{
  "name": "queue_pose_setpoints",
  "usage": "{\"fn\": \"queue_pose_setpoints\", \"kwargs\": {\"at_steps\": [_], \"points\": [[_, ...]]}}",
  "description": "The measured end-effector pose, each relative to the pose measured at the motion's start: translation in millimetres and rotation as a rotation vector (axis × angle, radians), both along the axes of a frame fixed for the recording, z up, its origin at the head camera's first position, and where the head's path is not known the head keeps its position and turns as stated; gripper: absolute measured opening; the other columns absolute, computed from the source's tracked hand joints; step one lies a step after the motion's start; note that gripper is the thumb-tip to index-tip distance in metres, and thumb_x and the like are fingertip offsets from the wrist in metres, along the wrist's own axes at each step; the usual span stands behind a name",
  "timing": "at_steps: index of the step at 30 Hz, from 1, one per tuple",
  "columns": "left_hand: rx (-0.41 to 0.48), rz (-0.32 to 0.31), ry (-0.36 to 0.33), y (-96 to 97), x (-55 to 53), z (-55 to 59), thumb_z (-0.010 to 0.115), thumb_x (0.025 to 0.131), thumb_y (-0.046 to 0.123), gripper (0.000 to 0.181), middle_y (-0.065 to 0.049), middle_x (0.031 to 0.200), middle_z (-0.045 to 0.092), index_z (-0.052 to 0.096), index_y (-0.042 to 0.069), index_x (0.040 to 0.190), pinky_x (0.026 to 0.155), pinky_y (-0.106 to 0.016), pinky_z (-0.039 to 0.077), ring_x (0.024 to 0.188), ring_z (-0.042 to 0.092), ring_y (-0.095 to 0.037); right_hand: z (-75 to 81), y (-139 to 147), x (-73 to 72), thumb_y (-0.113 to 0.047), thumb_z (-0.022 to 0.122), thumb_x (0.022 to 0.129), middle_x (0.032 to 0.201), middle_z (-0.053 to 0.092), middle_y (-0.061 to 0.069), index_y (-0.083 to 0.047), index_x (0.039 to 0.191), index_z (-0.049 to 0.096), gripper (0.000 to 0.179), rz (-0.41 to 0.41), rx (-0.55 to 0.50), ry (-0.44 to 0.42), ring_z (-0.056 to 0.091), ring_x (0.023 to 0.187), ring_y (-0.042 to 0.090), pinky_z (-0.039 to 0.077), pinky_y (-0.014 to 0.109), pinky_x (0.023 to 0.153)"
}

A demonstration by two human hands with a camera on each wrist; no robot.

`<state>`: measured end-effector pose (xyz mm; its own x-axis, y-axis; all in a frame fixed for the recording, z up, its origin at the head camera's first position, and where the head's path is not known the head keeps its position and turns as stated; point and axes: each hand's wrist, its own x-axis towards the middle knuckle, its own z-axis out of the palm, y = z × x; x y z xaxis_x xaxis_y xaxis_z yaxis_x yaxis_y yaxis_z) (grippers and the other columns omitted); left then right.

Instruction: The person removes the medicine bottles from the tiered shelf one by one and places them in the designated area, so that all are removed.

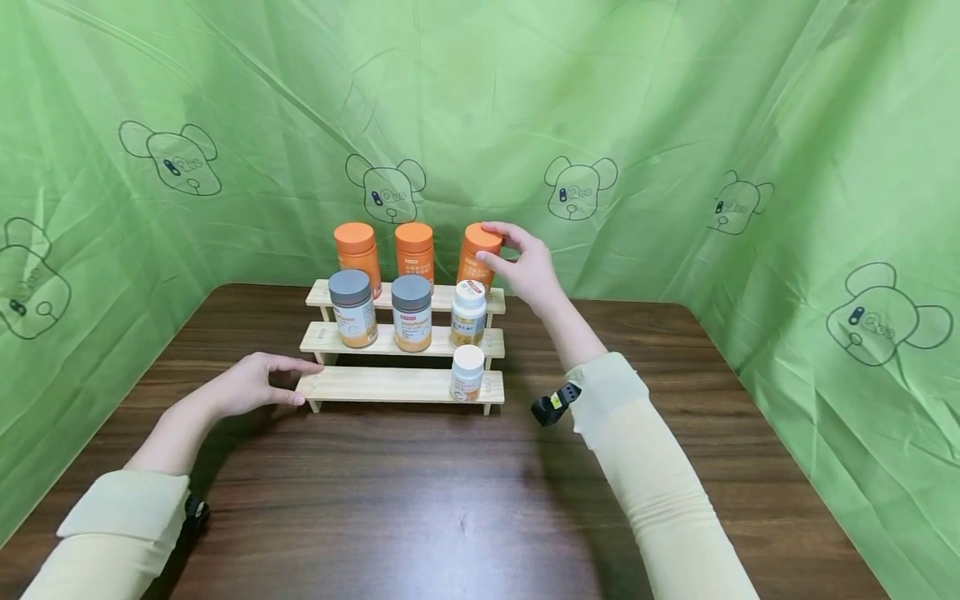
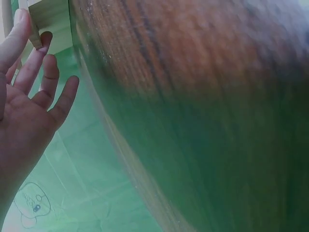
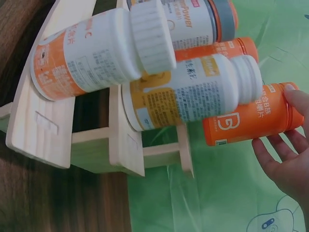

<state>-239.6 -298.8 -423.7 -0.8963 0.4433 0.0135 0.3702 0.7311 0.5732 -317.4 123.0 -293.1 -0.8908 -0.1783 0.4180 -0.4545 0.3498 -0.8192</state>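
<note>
My right hand [image 1: 531,268] grips an orange bottle [image 1: 474,260] near its cap, at the right end of the top step. In the right wrist view the thumb lies by the cap and the fingers are behind the bottle. My left hand [image 1: 251,385] holds the left end of the lowest step of a three-step wooden stand [image 1: 382,384], thumb at the front corner and forefinger at the back. The left wrist view shows the other fingers loosely bent beside the wood [image 2: 50,21].
Two more orange bottles [image 1: 356,250] stand on the top step. The middle step bears two grey-capped jars [image 1: 352,312] and a white-capped bottle [image 1: 468,317]. A small white bottle [image 1: 467,375] stands at the lowest step's right. Green cloth [image 1: 480,100] hangs behind the brown table [image 1: 420,492].
</note>
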Motion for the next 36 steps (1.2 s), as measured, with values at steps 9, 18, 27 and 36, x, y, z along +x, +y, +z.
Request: {"fn": "queue_pose_setpoints", "kwargs": {"at_steps": [9, 18, 27, 36], "points": [[0.030, -0.011, -0.027, -0.3, -1.1, 0.9, 0.079, 0.075, 0.029, 0.051, 0.000, 0.091, 0.068, 0.065, 0.018, 0.123, 0.069, -0.023, 0.045, 0.079, 0.054, -0.009, 6.5, 18.6, -1.1, -0.021, 0.075, 0.081, 0.116, 0.065, 0.005, -0.018, 0.123, 0.063, 0.043, -0.034, -0.020, 0.023, 0.057, 0.109, 0.014, 0.045, 0.034, 0.094], [0.043, -0.010, -0.024, 1.7, 0.5, 2.5, 0.080, 0.074, 0.023, 0.049, 0.007, 0.062, 0.045, 0.066, 0.016, 0.121, 0.055, -0.024, 0.039, 0.060, 0.043, -0.006, 7.3, 40.8, -1.0, -0.020, 0.076, 0.081, 0.116, 0.064, 0.009, -0.016, 0.124, 0.063, 0.045, -0.068, -0.048, -0.002, 0.057, 0.107, 0.014, 0.049, 0.029, 0.083], [0.037, -0.011, -0.019, 1.6, 2.7, 6.3, 0.080, 0.074, 0.025, 0.050, 0.006, 0.061, 0.040, 0.066, 0.016, 0.121, 0.053, -0.024, 0.037, 0.059, 0.040, -0.006, 11.8, 53.2, 13.3, -0.009, 0.073, 0.082, 0.116, 0.062, 0.017, -0.003, 0.125, 0.060, 0.045, -0.105, -0.043, -0.003, 0.057, 0.105, 0.021, 0.046, 0.023, 0.079], [0.034, -0.006, -0.025, 1.3, 1.2, 4.6, 0.080, 0.074, 0.026, 0.049, 0.005, 0.061, 0.040, 0.067, 0.020, 0.121, 0.053, -0.024, 0.037, 0.058, 0.040, -0.008, -11.7, 74.4, 0.7, -0.014, 0.075, 0.081, 0.117, 0.062, 0.015, -0.008, 0.125, 0.061, 0.047, -0.153, -0.035, -0.030, 0.056, 0.107, 0.018, 0.049, 0.026, 0.082]]}}
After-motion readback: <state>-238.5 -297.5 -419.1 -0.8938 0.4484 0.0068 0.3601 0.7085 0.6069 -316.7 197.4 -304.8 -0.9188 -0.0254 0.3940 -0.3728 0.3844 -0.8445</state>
